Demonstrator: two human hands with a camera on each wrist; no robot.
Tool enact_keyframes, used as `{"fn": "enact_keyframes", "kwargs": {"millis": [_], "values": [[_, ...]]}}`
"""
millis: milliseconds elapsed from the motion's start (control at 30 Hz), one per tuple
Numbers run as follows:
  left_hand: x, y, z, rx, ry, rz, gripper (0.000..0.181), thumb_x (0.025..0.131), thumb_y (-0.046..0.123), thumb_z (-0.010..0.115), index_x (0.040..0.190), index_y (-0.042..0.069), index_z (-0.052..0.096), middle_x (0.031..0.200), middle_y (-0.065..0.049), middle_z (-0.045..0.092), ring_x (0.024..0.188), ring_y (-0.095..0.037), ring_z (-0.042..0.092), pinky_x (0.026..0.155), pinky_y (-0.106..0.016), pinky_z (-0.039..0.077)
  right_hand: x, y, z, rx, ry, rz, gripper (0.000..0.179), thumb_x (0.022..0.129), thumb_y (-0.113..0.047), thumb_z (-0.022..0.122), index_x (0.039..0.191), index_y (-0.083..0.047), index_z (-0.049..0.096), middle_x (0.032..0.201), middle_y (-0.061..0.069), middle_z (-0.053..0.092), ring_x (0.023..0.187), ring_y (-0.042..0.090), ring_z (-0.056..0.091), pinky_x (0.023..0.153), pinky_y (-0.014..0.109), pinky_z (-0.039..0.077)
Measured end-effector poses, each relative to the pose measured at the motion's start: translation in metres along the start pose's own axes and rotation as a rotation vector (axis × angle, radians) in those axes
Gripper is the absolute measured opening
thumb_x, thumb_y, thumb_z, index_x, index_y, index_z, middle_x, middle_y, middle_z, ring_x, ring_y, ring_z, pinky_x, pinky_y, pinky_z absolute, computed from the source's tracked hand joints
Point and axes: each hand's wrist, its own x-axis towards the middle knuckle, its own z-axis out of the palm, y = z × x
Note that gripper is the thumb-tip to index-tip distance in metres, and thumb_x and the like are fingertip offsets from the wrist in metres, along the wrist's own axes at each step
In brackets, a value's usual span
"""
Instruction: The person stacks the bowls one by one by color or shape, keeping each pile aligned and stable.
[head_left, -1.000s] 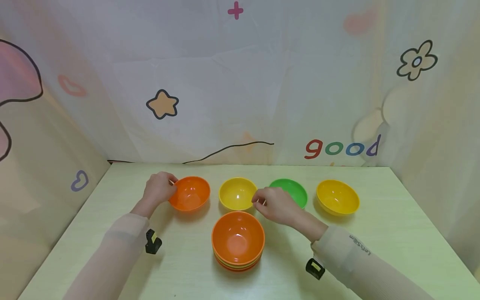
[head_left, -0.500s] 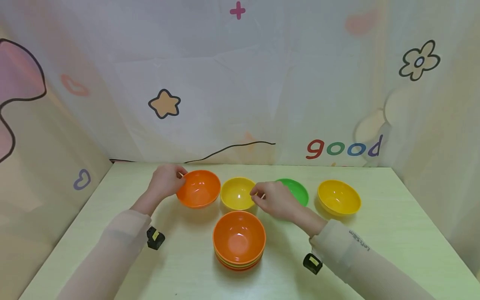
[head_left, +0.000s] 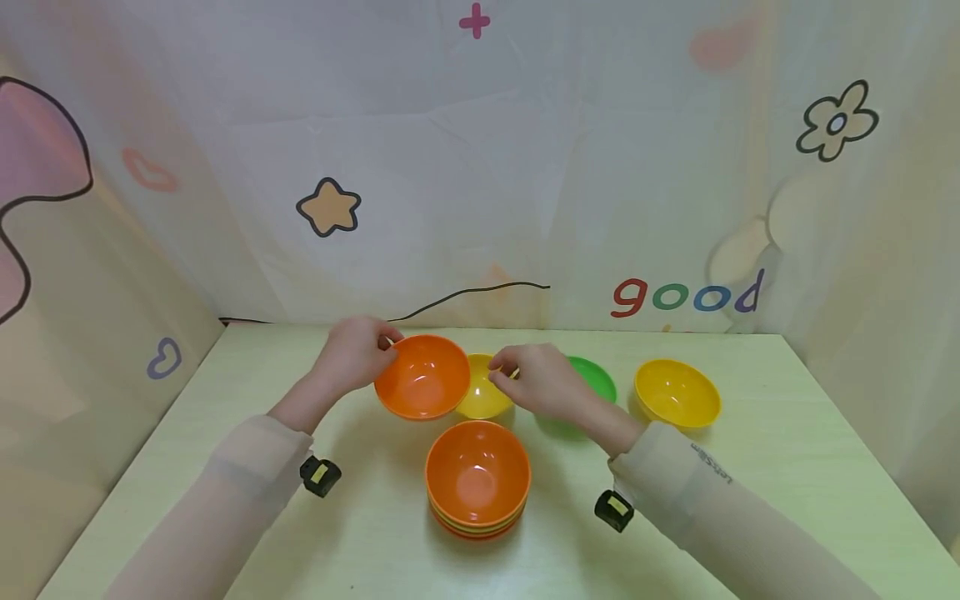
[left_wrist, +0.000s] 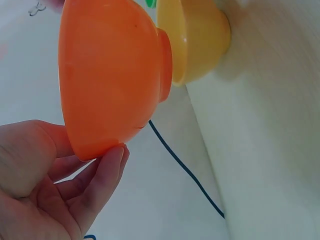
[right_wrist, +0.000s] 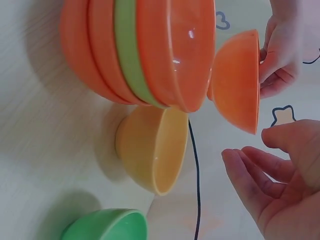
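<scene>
My left hand pinches the left rim of an orange bowl between thumb and fingers. That bowl hangs above the table, partly covering a yellow bowl behind it. In the right wrist view, my right hand is close to the lifted bowl but apart from it, with a gap between thumb and fingertips. Below both hands, nearer the front, stands a stack of bowls, orange on top with a green one among the orange ones.
A green bowl, partly hidden by the right hand, sits at the back of the table. Further right is another yellow bowl. A patterned cloth rises behind the table and along its sides.
The orange bowl has left the table and moved right with my left hand, now overlapping the yellow bowl in view. My right hand has risen and shifted slightly left. The stack stays put.
</scene>
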Motion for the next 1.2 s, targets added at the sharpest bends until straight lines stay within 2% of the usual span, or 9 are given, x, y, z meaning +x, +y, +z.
{"fn": "enact_keyframes", "kwargs": {"millis": [233,400,500,800,967,1200], "values": [[-0.007,0.020,-0.003,-0.001,-0.023,0.026,0.018,0.085,0.006,0.057,0.098,0.002,0.069,0.084,-0.011,0.065,0.063,-0.019,0.056,0.053,-0.023,0.049,0.005,-0.009,-0.006,0.031,0.020,0.025,0.020,0.087,-0.017,0.059,0.100,-0.006,0.069,0.084,0.004,0.069,0.065,0.011,0.058,0.056,0.018,0.047],[-0.011,0.032,-0.004,-0.002,-0.033,0.059,0.017,0.085,0.007,0.058,0.097,0.002,0.069,0.083,-0.010,0.066,0.061,-0.017,0.057,0.053,-0.021,0.050,0.006,-0.015,-0.012,0.079,0.007,0.046,0.020,0.088,-0.017,0.058,0.102,-0.005,0.067,0.086,0.006,0.068,0.056,0.008,0.057,0.054,0.018,0.048],[-0.013,0.037,-0.003,-0.015,-0.043,0.065,0.016,0.085,0.007,0.060,0.097,0.003,0.069,0.084,-0.010,0.066,0.062,-0.017,0.058,0.054,-0.021,0.051,0.006,-0.017,-0.014,0.102,-0.013,0.056,0.020,0.088,-0.015,0.058,0.104,-0.004,0.066,0.088,0.007,0.068,0.052,0.006,0.056,0.053,0.018,0.049],[-0.019,0.043,0.002,-0.056,-0.068,0.120,0.014,0.084,0.006,0.061,0.095,0.004,0.070,0.084,-0.008,0.066,0.064,-0.015,0.058,0.055,-0.021,0.051,0.002,-0.021,-0.017,0.142,-0.051,0.122,0.018,0.087,-0.011,0.059,0.103,-0.005,0.066,0.087,0.007,0.067,0.056,0.008,0.060,0.053,0.019,0.051],[-0.025,0.046,0.005,-0.063,-0.103,0.097,0.014,0.084,0.006,0.062,0.095,0.006,0.070,0.082,-0.006,0.065,0.062,-0.014,0.057,0.054,-0.020,0.051,-0.003,-0.023,-0.015,0.169,-0.084,0.157,0.017,0.087,-0.008,0.059,0.103,-0.006,0.066,0.086,0.006,0.066,0.055,0.007,0.060,0.052,0.019,0.051],[-0.034,0.055,0.014,-0.097,-0.147,0.070,0.015,0.084,0.006,0.063,0.097,0.006,0.070,0.080,-0.005,0.065,0.061,-0.013,0.057,0.053,-0.021,0.051,-0.017,-0.021,-0.013,0.132,-0.068,0.180,0.015,0.085,-0.006,0.060,0.097,-0.007,0.068,0.080,0.003,0.065,0.054,0.007,0.058,0.051,0.019,0.050]]}}
